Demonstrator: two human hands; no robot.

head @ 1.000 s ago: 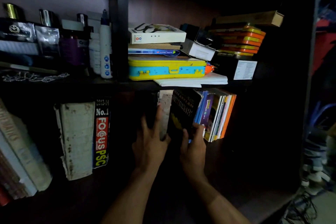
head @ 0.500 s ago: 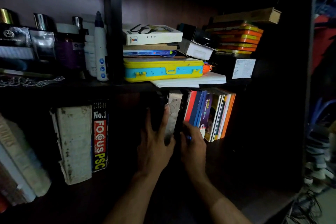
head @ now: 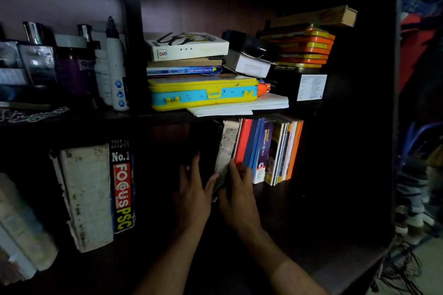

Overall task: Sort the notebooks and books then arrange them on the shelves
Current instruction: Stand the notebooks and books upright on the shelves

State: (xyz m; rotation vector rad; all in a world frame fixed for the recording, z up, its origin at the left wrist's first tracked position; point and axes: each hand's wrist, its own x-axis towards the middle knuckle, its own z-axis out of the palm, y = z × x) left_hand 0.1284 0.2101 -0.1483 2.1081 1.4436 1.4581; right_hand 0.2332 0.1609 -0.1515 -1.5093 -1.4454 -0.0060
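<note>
On the lower shelf [head: 299, 201], a worn, stained book [head: 226, 148] stands upright between both hands, at the left end of a row of colourful books [head: 268, 148]. The left hand [head: 191, 196] lies flat with straight fingers against a dark volume beside it. The right hand [head: 236, 195] curls its fingers on the worn book's lower edge and appears to grip it.

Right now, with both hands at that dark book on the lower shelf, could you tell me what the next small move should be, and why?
Probably push the dark book upright against the red book. It leans left, its pale page edge showing, while the row to its right stands nearly straight. The left hand lies flat on its left side and the right hand holds its near edge, so both are placed to tip it in.
</note>
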